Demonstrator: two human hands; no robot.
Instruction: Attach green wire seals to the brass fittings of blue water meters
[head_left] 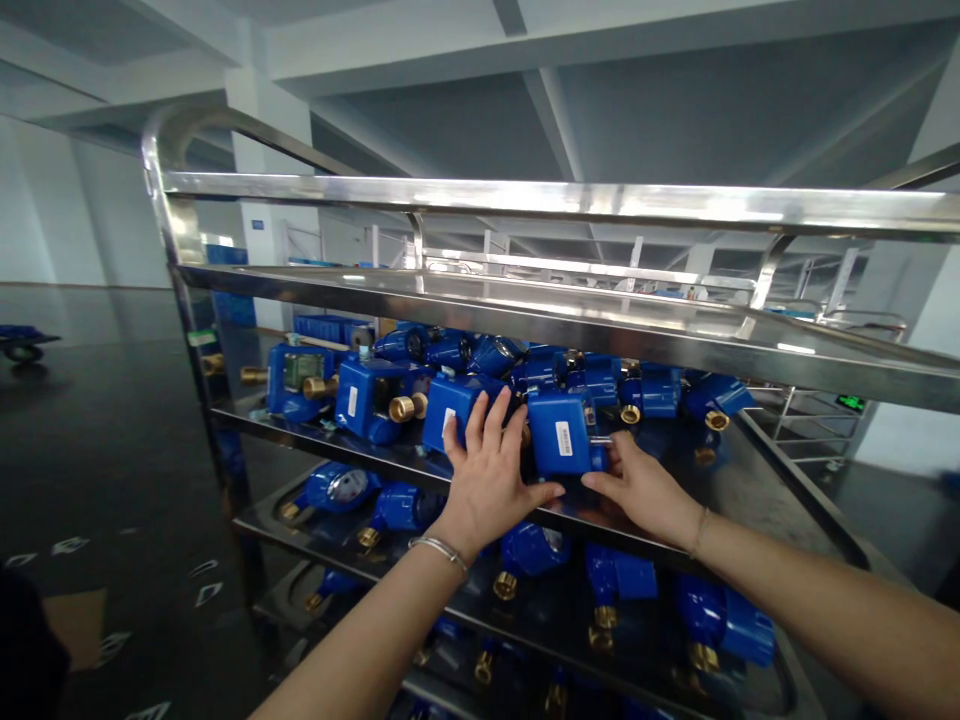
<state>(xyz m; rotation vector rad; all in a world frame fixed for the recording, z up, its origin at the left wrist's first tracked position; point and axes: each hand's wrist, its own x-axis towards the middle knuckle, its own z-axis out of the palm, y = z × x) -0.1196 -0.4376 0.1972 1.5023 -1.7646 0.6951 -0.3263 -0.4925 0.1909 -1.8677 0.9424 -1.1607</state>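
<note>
Your left hand (pixel 491 470) lies spread with loose, open fingers over the front of one blue meter (pixel 457 410), its thumb reaching under the square-faced blue unit (pixel 561 432) at your 12 o'clock. Your right hand (pixel 637 485) comes in from 3 o'clock and touches that unit's lower right corner with its fingertips; the fingers look loosely curled rather than clamped, and neither hand has a firm hold yet. By the look of it you are gathering this unit at the front lip of the middle shelf (pixel 315 430) of the steel cart (pixel 172 230); lifting it cleanly would call for closing both hands on its sides and clearing the brass fittings (pixel 405 406) of its neighbours. That shelf is crowded with blue meters lying at all angles. The shelf below (pixel 255 525), at 6 o'clock, carries more of them, spaced apart, brass ends pointing outward. The top shelf (pixel 525 310) shows only its underside.
</note>
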